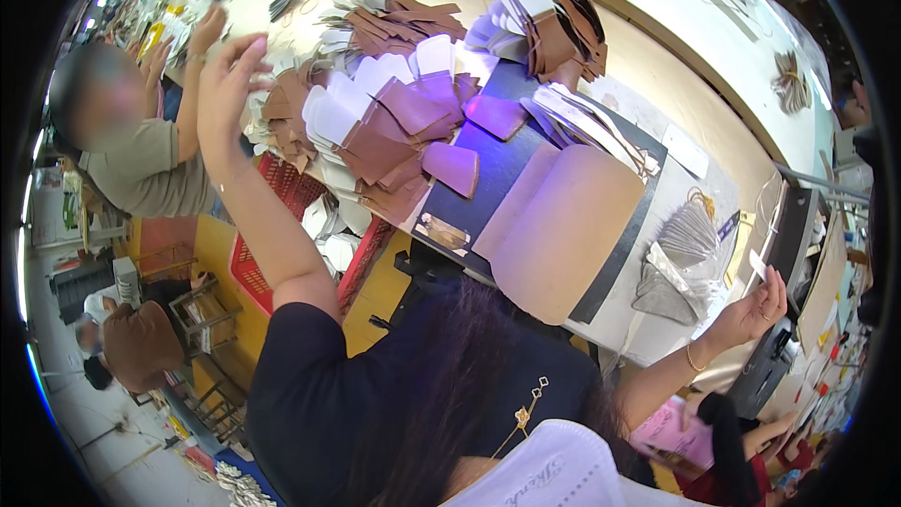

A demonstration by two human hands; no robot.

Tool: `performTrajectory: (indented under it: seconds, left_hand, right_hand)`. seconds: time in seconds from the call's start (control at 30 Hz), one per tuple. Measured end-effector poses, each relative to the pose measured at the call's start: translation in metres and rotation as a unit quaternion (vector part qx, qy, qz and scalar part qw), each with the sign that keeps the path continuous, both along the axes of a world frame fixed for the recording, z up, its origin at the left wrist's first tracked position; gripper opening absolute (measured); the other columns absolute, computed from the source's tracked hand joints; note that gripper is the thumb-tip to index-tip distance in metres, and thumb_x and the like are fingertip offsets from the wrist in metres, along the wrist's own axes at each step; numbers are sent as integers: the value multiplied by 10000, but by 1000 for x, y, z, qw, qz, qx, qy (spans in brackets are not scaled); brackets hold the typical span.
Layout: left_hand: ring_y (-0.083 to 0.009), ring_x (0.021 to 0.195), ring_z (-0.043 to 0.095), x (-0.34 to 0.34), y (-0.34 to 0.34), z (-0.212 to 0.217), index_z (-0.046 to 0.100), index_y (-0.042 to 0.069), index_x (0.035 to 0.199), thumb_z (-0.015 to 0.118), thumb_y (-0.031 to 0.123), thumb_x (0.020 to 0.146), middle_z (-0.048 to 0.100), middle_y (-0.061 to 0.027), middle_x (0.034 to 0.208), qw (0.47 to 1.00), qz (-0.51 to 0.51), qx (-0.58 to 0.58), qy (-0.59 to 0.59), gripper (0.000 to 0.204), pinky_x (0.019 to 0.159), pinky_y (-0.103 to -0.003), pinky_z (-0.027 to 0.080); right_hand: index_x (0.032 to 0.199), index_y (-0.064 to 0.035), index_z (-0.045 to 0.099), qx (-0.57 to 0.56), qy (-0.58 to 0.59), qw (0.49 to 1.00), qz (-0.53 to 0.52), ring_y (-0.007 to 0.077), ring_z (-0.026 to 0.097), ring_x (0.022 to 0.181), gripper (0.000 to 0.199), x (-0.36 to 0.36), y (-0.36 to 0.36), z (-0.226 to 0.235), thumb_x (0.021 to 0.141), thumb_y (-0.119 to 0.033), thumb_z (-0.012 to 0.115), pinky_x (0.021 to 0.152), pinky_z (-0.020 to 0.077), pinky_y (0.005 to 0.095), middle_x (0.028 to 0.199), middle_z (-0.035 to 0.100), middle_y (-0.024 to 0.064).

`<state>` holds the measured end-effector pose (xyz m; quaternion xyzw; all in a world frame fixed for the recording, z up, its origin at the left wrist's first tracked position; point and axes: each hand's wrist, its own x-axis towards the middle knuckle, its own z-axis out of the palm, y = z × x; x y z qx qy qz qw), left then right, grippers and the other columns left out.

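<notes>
My left hand (235,80) is raised at the far left end of the table, beside the stacks of cut pieces, fingers apart and nothing in them. At the right, my right hand (755,308) has its fingers drawn together with a small white slip (758,264) at their tips. Between my arms, a large tan sheet (572,230) lies over a black mat (615,277), one end hanging past the table's near edge. Two curved brown pieces, one (451,169) nearer and another (497,116) behind it, lie under purple light. Fanned brown and white pieces (375,122) are heaped left of the mat.
A bundle of white-edged strips (587,127) sits on the mat. Grey fanned pieces (690,235) lie toward the right. A red basket (361,268) with white pieces stands below the table's left side. Another person (141,164) works close by on the left.
</notes>
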<state>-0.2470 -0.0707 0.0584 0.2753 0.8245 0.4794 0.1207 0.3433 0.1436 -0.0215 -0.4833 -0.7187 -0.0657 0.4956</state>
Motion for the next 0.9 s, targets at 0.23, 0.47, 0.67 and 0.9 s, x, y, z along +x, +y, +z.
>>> performTrajectory:
  seconds: [0.23, 0.47, 0.67, 0.9]
  left_hand:
    - [-125, 814, 637, -94, 76, -42, 646, 3, 1059, 617, 229, 866, 666, -66, 910, 985, -126, -100, 65, 299, 701, -241, 504]
    - [-290, 802, 648, -117, 164, -122, 688, 25, 873, 625, 156, 771, 677, -161, 861, 870, -231, -306, 311, 177, 764, -360, 499]
    - [-324, 918, 624, -130, 189, -139, 665, 22, 875, 647, 142, 719, 658, -173, 962, 886, -189, -273, 323, 198, 841, -398, 477]
    - [-334, 904, 606, -143, 175, -125, 634, 31, 885, 608, 181, 708, 631, -205, 900, 812, -229, -363, 396, 233, 807, -410, 472]
  right_hand:
    - [1186, 42, 545, -190, 264, 934, 149, 162, 620, 888, 265, -62, -24, 9, 925, -1, 518, 813, 479, 257, 1002, 628, 127]
    - [1102, 61, 581, -217, 225, 928, 201, 159, 623, 861, 210, -76, -34, 16, 899, 59, 528, 744, 483, 241, 985, 594, 94]
    - [1085, 56, 586, -233, 211, 941, 122, 141, 618, 850, 186, -59, -41, 21, 910, 29, 528, 721, 468, 225, 969, 592, 80]
    - [1083, 50, 590, -246, 186, 940, 144, 141, 617, 840, 184, -56, -36, 5, 913, 18, 528, 748, 469, 221, 981, 598, 76]
